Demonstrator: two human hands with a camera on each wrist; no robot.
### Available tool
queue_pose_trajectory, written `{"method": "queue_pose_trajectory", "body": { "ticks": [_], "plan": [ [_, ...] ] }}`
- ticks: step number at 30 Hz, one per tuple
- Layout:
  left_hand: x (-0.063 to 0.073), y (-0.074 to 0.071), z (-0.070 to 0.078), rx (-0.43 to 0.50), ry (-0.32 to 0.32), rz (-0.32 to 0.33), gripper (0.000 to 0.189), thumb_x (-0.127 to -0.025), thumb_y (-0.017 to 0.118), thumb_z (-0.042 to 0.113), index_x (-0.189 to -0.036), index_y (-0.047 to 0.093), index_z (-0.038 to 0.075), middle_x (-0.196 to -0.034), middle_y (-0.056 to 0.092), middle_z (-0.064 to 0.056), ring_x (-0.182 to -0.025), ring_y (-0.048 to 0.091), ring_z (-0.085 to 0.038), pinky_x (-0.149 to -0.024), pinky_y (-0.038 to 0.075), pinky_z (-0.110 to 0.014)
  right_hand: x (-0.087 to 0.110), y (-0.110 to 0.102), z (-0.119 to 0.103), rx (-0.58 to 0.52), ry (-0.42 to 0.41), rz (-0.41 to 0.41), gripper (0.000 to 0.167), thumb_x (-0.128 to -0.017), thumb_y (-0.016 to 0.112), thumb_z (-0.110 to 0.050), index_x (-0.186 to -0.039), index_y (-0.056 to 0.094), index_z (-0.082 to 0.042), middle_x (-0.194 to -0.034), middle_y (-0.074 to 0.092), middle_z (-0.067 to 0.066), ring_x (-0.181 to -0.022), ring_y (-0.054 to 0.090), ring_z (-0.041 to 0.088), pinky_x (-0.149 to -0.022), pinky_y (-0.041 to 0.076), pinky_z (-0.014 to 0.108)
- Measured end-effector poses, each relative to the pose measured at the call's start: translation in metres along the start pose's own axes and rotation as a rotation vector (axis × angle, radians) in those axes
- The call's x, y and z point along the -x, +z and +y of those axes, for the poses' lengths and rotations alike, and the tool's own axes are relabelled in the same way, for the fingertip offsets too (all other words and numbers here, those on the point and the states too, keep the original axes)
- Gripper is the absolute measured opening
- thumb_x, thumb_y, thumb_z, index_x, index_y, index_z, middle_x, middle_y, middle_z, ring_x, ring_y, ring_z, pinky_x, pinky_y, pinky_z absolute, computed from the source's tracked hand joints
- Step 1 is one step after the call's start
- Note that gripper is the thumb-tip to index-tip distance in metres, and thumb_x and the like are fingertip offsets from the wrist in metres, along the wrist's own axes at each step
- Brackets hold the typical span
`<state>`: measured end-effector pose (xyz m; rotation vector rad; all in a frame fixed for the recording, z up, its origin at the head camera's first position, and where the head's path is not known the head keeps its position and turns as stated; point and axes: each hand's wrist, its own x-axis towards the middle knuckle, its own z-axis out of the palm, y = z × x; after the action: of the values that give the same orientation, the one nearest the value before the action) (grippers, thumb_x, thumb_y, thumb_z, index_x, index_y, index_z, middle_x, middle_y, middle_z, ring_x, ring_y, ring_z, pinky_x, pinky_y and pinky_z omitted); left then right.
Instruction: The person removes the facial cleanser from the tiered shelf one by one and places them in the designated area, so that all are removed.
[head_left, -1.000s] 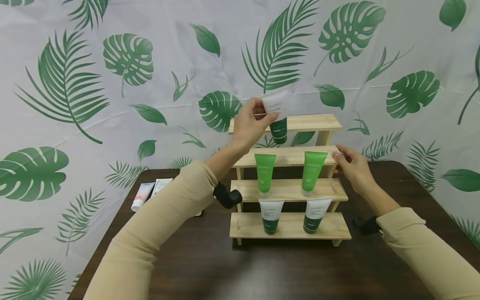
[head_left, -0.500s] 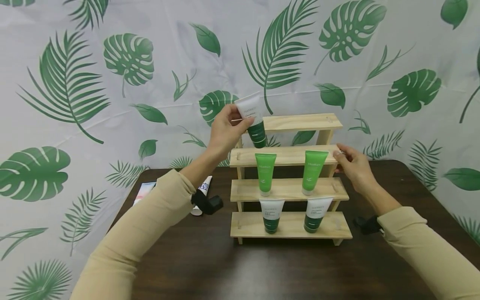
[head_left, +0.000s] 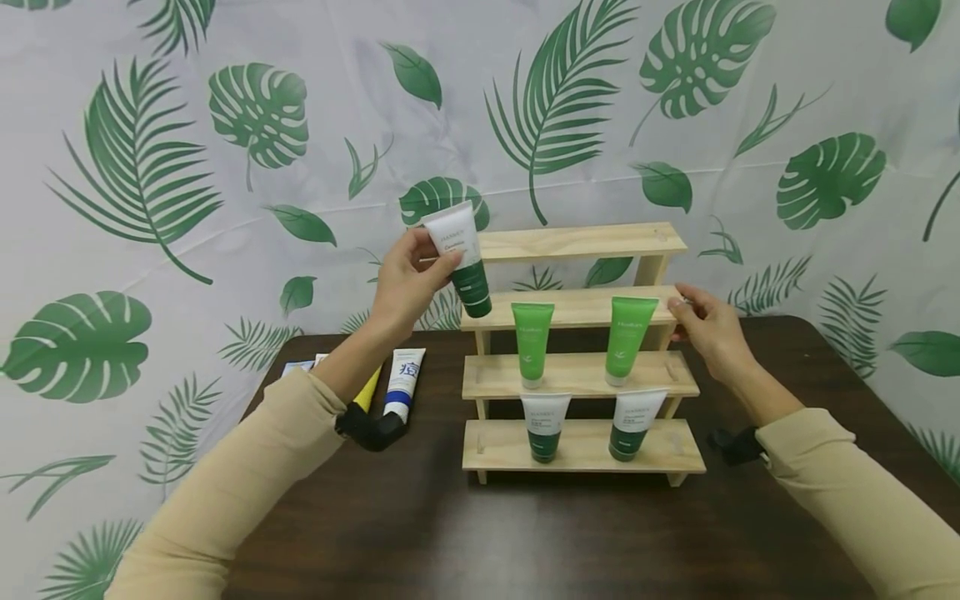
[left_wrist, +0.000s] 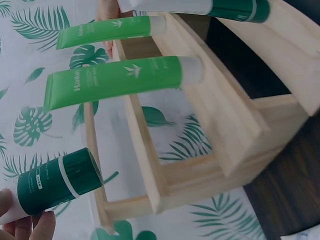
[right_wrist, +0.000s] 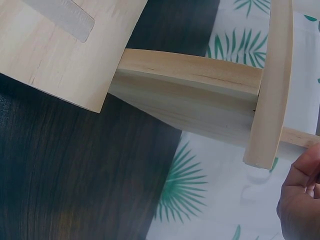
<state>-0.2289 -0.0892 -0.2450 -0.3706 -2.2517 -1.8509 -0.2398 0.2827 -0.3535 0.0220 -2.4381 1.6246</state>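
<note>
My left hand (head_left: 405, 283) pinches a white tube with a dark green lower end (head_left: 471, 279), tilted, at the left end of the wooden tiered rack (head_left: 585, 242). In the left wrist view that tube (left_wrist: 60, 182) is apart from the boards. My right hand (head_left: 708, 329) grips the right end of the rack's second board from the top; in the right wrist view its fingers are partly cut off. Two bright green tubes (head_left: 533, 342) stand on the tier below that board. Two white-and-green tubes (head_left: 545, 425) stand on the lowest tier.
On the dark wooden table (head_left: 420, 517), left of the rack, lie a white tube with a blue band (head_left: 403, 379), a yellow tube (head_left: 367, 392) and others partly hidden by the left arm. A leaf-print cloth (head_left: 322, 108) hangs behind the table.
My left hand has carried the white-and-green tube leftward and slightly down, from before the top board to the rack's left end. The right hand stays on the rack.
</note>
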Motion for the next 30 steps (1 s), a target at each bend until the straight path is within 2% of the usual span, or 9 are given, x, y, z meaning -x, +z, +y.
{"method": "queue_pose_trajectory", "body": {
  "ticks": [5,11,22,26,30],
  "plan": [
    [0.008,-0.012,-0.009,-0.024,-0.038,-0.007,0.035,-0.092,0.061,0.014,-0.123,0.049,0.002,-0.116,0.058,-0.015,-0.102,0.059,-0.023,-0.089,0.052,-0.036,-0.001,0.0,0.0,-0.004,0.002,0.0,0.06,-0.099,0.043,-0.031,-0.145,0.026,0.004,-0.089,0.049,-0.003,-0.068,0.054,-0.003,-0.061,0.051,0.014],
    [0.017,-0.025,-0.021,-0.043,-0.112,-0.025,0.038,-0.094,0.059,0.017,-0.127,0.046,0.003,-0.119,0.056,-0.015,-0.103,0.057,-0.022,-0.091,0.051,-0.04,-0.001,-0.001,0.0,-0.008,-0.003,-0.006,0.059,-0.1,0.043,-0.03,-0.145,0.026,0.005,-0.088,0.049,-0.004,-0.068,0.054,-0.003,-0.062,0.052,0.016],
    [0.042,-0.05,-0.049,-0.109,-0.243,-0.11,0.043,-0.096,0.055,0.023,-0.131,0.042,0.002,-0.122,0.054,-0.019,-0.106,0.055,-0.025,-0.093,0.049,-0.044,-0.001,0.001,-0.004,-0.026,0.017,-0.006,0.06,-0.1,0.043,-0.03,-0.145,0.025,0.005,-0.09,0.048,-0.003,-0.069,0.054,-0.003,-0.061,0.051,0.013],
    [0.054,-0.057,-0.064,-0.135,-0.277,-0.144,0.041,-0.096,0.056,0.022,-0.128,0.044,0.001,-0.118,0.056,-0.019,-0.102,0.057,-0.023,-0.09,0.05,-0.044,-0.003,0.001,-0.003,-0.027,0.017,0.0,0.059,-0.1,0.043,-0.029,-0.145,0.025,0.005,-0.089,0.049,-0.005,-0.068,0.054,-0.003,-0.06,0.051,0.013],
    [0.069,-0.061,-0.081,-0.17,-0.311,-0.174,0.038,-0.095,0.058,0.022,-0.122,0.048,-0.002,-0.104,0.058,-0.014,-0.089,0.057,-0.015,-0.083,0.054,-0.041,-0.003,0.001,-0.001,-0.028,0.01,-0.001,0.059,-0.1,0.043,-0.027,-0.145,0.025,0.005,-0.087,0.049,-0.007,-0.067,0.054,-0.004,-0.06,0.051,0.013]
  ]
}}
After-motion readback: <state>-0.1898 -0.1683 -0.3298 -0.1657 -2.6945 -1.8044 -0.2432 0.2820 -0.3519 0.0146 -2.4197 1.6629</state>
